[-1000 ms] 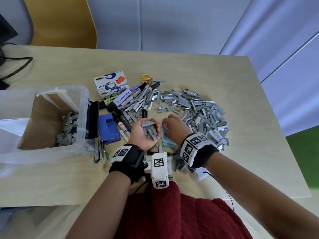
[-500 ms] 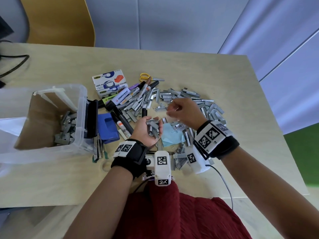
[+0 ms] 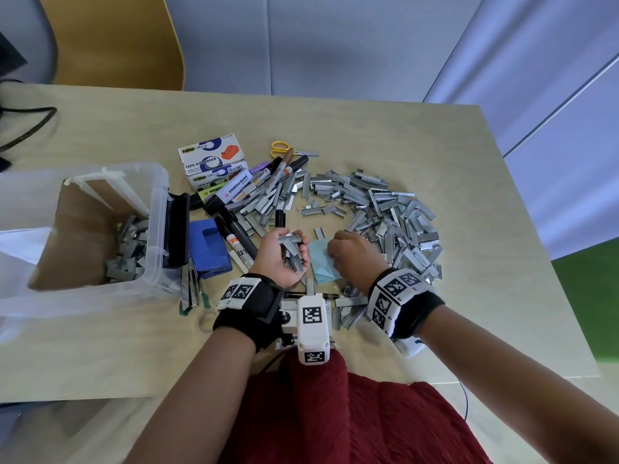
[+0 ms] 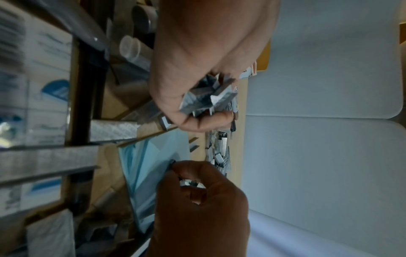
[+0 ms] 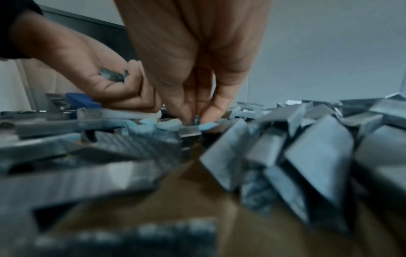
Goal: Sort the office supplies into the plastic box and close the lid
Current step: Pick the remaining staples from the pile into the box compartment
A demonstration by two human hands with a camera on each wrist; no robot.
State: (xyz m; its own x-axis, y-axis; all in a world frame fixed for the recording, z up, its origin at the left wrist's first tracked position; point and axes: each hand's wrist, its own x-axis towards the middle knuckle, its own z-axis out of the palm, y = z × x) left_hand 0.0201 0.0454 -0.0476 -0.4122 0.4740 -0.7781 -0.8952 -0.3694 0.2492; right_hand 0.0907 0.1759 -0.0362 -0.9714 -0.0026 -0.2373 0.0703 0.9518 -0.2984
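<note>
Left hand (image 3: 283, 257): palm up, fingers curled round a bundle of staple strips (image 3: 292, 251) | Right hand (image 3: 351, 254): fingertips pinched on a small staple strip (image 5: 196, 120) over blue paper (image 3: 320, 262) | Plastic box (image 3: 157, 209): lid off, staples inside, at table's left.

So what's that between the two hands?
In the head view, a light blue paper sheet lies on the table between the left hand, which holds grey staple strips, and the right hand.

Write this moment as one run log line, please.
left hand: holds staple strips | right hand: pinches staple piece over blue paper | plastic box: open, some staples inside
</note>
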